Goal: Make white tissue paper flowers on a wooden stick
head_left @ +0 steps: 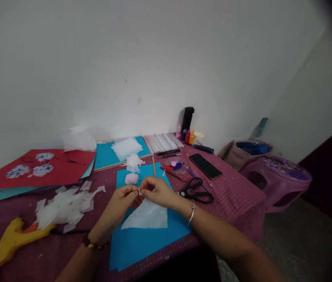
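My left hand [127, 196] and my right hand [157, 191] meet above a blue sheet of paper [151, 246]. Between their fingertips is a small pale scrap of tissue paper [140, 191], pinched from both sides. Below the hands, a larger white piece of tissue paper [149, 216] lies on the blue sheet. Just beyond them sits a pale pink crumpled tissue clump [131, 179], with a heap of white tissue pieces [133, 161] behind it. Black-handled scissors [196, 192] rest to the right of my right hand.
Left of the hands lie a pile of white tissue squares [66, 207] and a yellow glue gun [14, 239]. A red sheet [62, 168] carries blue-and-white flower shapes. To the right are a phone [205, 165], paint bottles [187, 135] and a purple stool [283, 180].
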Motion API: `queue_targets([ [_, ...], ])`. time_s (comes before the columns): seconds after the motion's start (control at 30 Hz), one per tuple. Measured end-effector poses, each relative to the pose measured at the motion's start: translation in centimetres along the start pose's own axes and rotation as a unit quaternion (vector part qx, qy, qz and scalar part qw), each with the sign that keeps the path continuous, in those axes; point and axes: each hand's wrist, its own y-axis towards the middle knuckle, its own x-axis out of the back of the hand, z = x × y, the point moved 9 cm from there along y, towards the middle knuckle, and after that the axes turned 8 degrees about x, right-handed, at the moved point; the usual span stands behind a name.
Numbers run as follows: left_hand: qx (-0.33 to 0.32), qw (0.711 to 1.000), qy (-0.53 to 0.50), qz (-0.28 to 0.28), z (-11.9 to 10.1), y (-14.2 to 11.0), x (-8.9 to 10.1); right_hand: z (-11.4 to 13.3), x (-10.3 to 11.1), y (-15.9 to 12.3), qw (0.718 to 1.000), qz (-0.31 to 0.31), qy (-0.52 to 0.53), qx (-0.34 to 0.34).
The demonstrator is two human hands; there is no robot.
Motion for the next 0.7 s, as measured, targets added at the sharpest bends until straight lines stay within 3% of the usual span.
queue_targets([
  [0.43,-0.009,0.999,0.036,-0.010,-0.2,-0.1,0.2,0.5,-0.2,-0.1,1.000,0.021,-0.002,-0.006],
  [0.7,0.073,0.996,-0.034,0.037,1.2,-0.2,-0.6,0.5,-0.3,0.0,0.999,0.040,-0.010,0.003],
])
